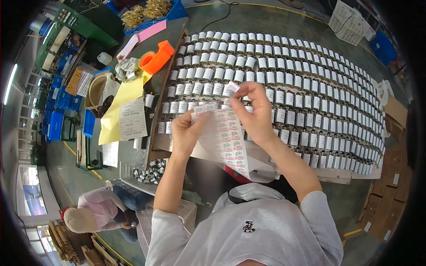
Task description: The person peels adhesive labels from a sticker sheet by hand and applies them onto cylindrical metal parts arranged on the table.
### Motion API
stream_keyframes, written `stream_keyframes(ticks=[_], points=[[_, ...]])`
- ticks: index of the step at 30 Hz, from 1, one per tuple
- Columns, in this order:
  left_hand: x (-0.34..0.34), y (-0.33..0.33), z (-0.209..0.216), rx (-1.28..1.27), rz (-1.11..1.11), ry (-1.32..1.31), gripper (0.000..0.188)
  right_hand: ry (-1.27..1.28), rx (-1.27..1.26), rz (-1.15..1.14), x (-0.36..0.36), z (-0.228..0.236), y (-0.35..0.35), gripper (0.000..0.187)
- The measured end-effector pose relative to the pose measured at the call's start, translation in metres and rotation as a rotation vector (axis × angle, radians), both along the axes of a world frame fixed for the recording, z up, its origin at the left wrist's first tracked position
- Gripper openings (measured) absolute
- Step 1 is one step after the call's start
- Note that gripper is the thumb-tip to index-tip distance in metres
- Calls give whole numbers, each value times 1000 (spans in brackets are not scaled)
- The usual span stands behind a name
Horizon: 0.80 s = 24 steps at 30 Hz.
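My left hand (183, 135) grips the upper left corner of a sheet of printed labels (230, 144), with the thumb lying on top. The sheet hangs down toward my body and is partly blurred. Right of it, my right hand (255, 111) pinches a small white sticker label (232, 87) between thumb and forefinger, raised above the sheet's top edge. Beyond both hands, rows of small white cylinders (301, 99) with dark, brassy ends cover the table. Some of those near my hands carry faint print; what the cylinders are, I cannot tell.
At left, a side table bears an orange tape roll (159, 57), yellow paper (122, 108) and a printed form (133, 119). A box of small metal parts (151, 172) stands below. A person in a cap (100, 210) works lower left. Cardboard boxes (384, 195) lie at right.
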State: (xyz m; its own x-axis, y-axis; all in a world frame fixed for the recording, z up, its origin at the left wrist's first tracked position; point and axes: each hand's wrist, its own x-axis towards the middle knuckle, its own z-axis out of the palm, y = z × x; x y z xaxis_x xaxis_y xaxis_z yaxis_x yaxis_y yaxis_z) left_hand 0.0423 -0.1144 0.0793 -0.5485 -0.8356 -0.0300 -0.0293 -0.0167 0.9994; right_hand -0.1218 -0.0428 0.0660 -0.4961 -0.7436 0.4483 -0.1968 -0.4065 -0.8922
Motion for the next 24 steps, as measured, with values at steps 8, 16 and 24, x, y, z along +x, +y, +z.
stream_keyframes(ticks=[8, 16, 24], points=[[27, -2, -10, -142, 108, -179, 16, 215, 63, 120, 39, 10, -18, 53], [103, -5, 102, -616, 253, 93, 8, -505, 266, 314, 4, 7, -111, 25], [84, -151, 6, -327, -86, -446, 12, -785, 843, 592, 3, -80, -229, 18]])
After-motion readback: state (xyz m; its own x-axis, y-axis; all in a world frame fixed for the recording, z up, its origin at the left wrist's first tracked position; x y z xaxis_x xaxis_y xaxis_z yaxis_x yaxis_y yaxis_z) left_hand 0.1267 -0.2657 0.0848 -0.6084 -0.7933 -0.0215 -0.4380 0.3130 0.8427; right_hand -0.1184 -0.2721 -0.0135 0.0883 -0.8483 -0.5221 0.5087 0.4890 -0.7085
